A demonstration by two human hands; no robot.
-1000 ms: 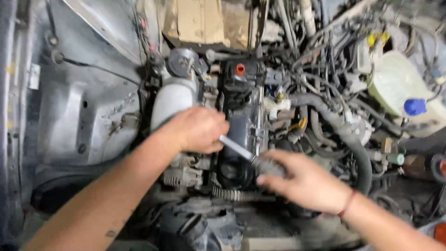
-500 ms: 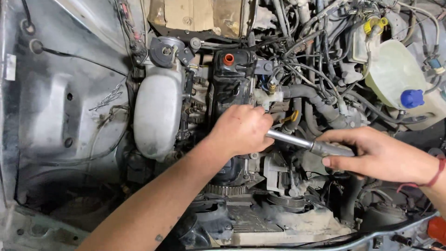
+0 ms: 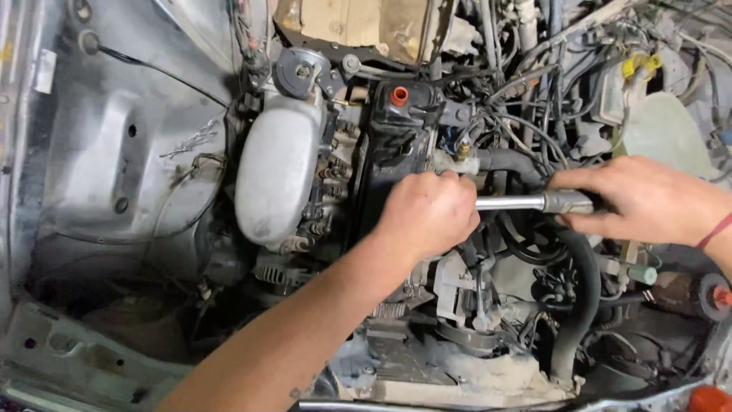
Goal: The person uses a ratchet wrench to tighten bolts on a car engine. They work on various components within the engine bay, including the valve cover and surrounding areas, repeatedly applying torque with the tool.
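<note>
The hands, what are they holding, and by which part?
The right hand grips a metal ratchet wrench by its handle end; the left hand covers its head end over the engine.

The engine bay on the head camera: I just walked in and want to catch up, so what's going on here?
A person is leaning over an open engine bay with both hands on a metal ratchet wrench. The left hand covers the wrench's head end beside the black engine cover, so what it sits on is hidden. The right hand grips the handle, which lies roughly level. A silver tank sits to the left, and a thick black hose runs below the handle.
</note>
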